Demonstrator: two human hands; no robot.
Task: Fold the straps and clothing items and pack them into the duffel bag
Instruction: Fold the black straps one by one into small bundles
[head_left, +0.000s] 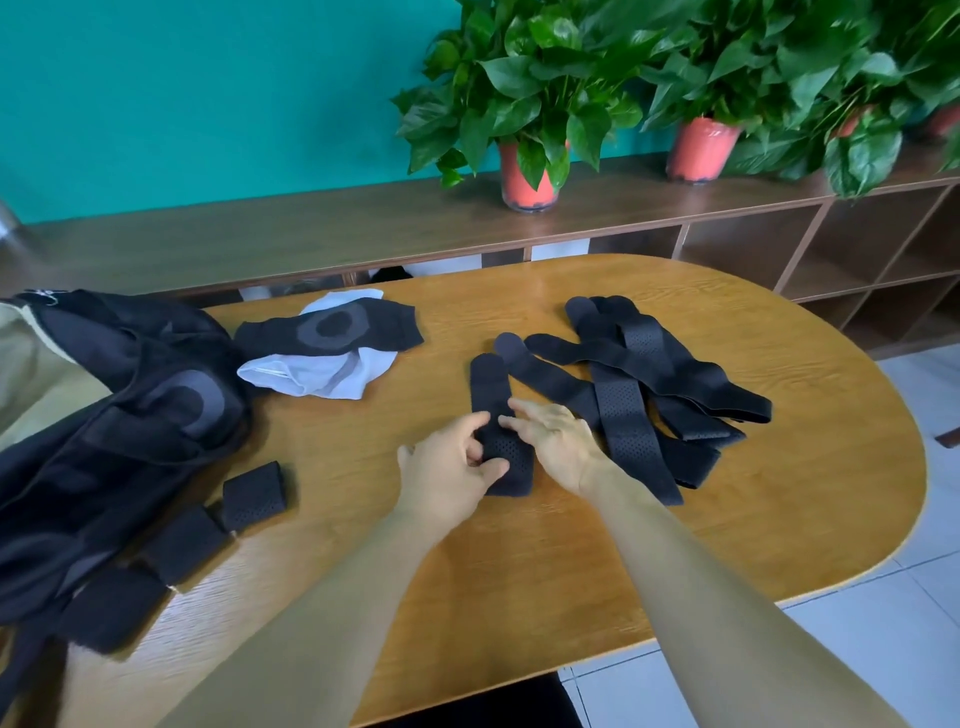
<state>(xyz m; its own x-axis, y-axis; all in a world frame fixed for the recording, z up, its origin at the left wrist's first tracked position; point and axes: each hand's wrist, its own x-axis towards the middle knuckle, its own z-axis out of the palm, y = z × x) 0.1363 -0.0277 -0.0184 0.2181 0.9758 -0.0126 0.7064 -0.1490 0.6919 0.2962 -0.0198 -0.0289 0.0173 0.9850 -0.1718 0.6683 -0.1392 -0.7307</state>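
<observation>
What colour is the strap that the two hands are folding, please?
The strap is black with a perforated pattern; head view.

Bare left forearm (332, 597) and bare right forearm (701, 571), long, slender; left grip (452, 462), right grip (556, 441) both bare.

A teal wall (208, 93) fills the back of the room. Against it runs a long, low, dark wood shelf (260, 228) with open cubbies (743, 254) below. Leafy green plants (540, 67) in red pots (524, 182) stand along its top. In front is an oval, light wood table (779, 509), glossy under even light. The floor (883, 623) is pale tile.
</observation>
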